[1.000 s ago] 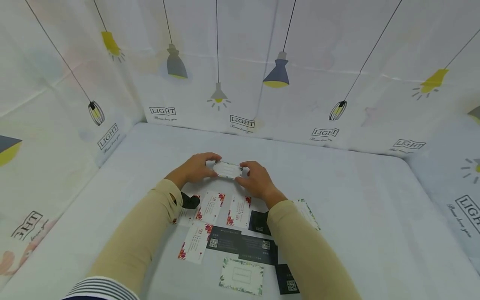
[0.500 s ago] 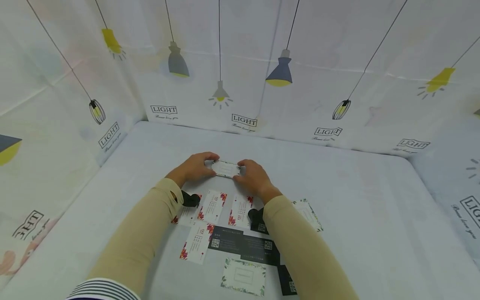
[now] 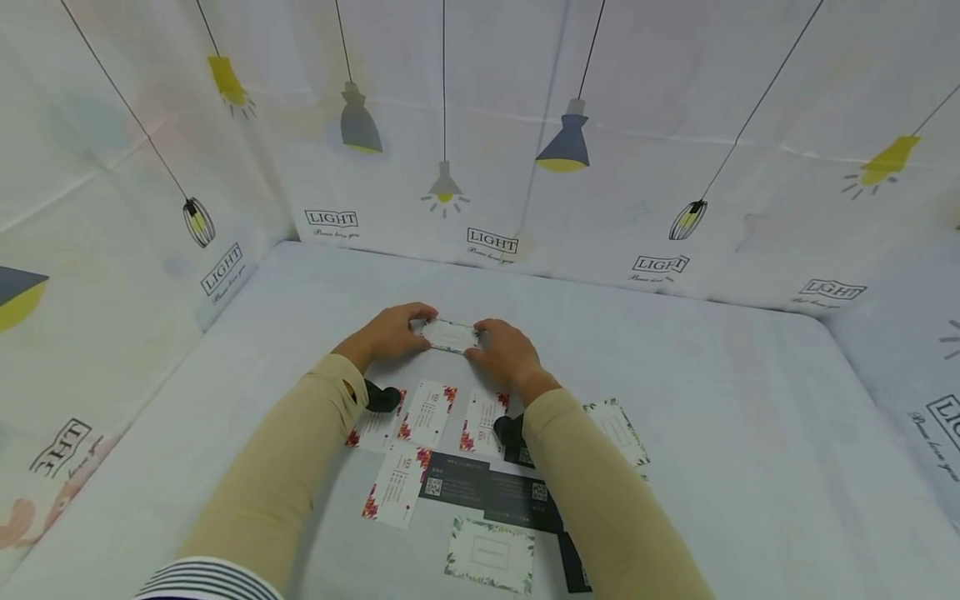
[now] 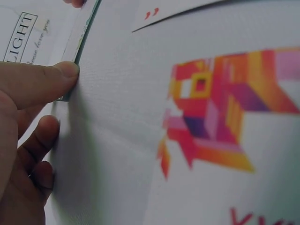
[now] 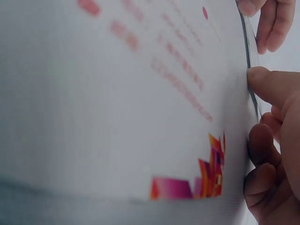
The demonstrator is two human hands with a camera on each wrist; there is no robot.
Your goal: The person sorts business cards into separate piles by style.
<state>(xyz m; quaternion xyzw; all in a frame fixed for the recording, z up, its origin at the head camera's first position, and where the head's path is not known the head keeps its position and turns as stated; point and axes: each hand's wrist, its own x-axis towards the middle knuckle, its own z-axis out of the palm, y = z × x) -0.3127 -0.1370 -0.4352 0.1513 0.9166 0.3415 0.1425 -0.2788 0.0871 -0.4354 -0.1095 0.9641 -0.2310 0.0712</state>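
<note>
Between my two hands, near the middle of the table, is a small stack of business cards (image 3: 450, 336) with a leaf-bordered white card on top. My left hand (image 3: 393, 333) pinches its left end between thumb and fingers. At the other end, my right hand (image 3: 508, 354) grips it the same way. In the left wrist view the left thumb (image 4: 47, 84) presses on the near edge of the stack (image 4: 86, 35). The right wrist view has the right thumb (image 5: 274, 86) on that edge too, with left fingers (image 5: 272, 23) beyond.
Closer to me lie white cards with red floral corners (image 3: 427, 414), dark grey cards with QR codes (image 3: 455, 481) and leaf-bordered cards (image 3: 491, 554). Another leaf-bordered card (image 3: 618, 429) lies beside the right sleeve. A lamp-printed cloth wall (image 3: 487, 150) surrounds the white table.
Both hands stay on the ends of the stack with almost no movement. The head view has shifted slightly. The printing on the top card looks different from one second ago.
</note>
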